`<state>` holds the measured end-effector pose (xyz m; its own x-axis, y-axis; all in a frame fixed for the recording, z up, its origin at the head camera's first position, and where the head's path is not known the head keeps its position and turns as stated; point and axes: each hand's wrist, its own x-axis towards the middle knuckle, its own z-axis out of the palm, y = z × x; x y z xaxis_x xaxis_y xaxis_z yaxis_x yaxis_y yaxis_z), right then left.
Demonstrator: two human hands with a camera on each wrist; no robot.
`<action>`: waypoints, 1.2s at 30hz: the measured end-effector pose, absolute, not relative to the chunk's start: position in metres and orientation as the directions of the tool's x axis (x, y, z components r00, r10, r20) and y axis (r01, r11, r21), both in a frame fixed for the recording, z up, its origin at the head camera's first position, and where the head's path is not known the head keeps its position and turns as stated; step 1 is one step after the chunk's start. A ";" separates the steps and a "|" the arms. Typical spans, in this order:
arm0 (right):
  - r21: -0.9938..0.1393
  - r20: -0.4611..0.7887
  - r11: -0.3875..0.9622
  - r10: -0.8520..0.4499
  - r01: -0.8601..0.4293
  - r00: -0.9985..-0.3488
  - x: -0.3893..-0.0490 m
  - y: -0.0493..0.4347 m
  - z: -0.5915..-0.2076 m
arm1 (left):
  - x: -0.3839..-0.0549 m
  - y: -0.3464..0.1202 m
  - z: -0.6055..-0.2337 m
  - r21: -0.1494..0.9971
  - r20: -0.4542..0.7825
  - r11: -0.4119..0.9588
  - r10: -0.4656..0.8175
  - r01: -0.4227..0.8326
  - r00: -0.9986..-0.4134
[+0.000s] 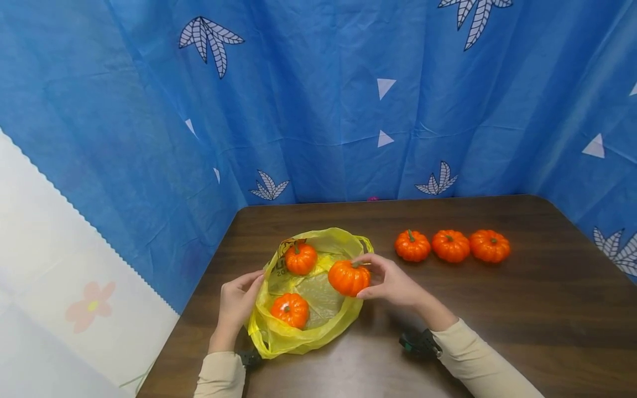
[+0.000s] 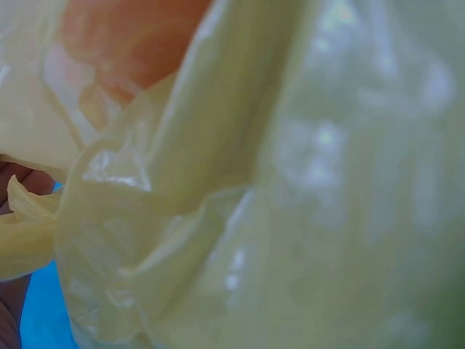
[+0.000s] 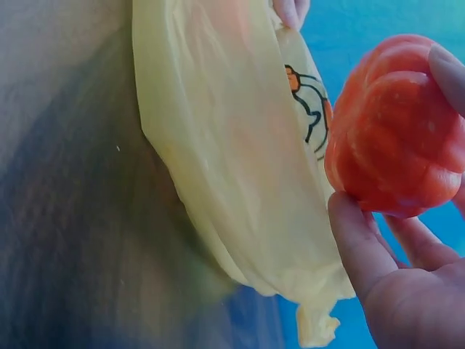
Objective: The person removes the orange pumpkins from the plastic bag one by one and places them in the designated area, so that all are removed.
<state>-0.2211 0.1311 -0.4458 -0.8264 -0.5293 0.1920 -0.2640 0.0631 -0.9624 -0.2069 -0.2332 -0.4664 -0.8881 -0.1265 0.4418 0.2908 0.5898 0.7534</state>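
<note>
A yellow plastic bag (image 1: 318, 337) stands with its mouth spread wide on the table. Inside it lie two small orange pumpkins, one toward the back (image 1: 301, 259) and one near the front (image 1: 290, 310). My left hand (image 1: 238, 303) pinches the bag's left rim; in the left wrist view the yellow plastic (image 2: 218, 240) covers most of the picture. My right hand (image 1: 393, 282) grips another orange pumpkin (image 1: 348, 278) by its side, over the right part of the bag's opening. The right wrist view shows that pumpkin (image 3: 399, 131) between thumb and fingers, beside the bag's outer wall (image 3: 225, 145).
Three more orange pumpkins, left (image 1: 412, 245), middle (image 1: 450, 246) and right (image 1: 490, 246), sit in a row on the dark wooden table (image 1: 497, 309), right of the bag. A blue patterned curtain (image 1: 323, 110) hangs behind the table's far edge.
</note>
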 end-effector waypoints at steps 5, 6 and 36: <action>-0.962 0.202 0.037 -0.567 -0.270 -0.798 -0.222 0.144 -0.440 | -0.208 -0.232 -0.466 0.756 0.446 0.580 -0.116 0.304 -0.888; -0.959 0.211 0.031 -0.579 -0.280 -0.788 -0.222 0.147 -0.439 | -0.209 -0.232 -0.466 0.755 0.448 0.580 -0.114 0.306 -0.887; -0.980 0.050 0.104 -0.692 -0.169 -0.720 -0.236 0.222 -0.424 | -0.206 -0.233 -0.467 0.749 0.449 0.594 -0.127 0.295 -0.884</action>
<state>-0.2357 0.2222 -0.4238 -0.7200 -0.6922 0.0501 -0.1685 0.1044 -0.9802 -0.2060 -0.2329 -0.4669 -0.8844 -0.1265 0.4493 0.2953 0.5937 0.7485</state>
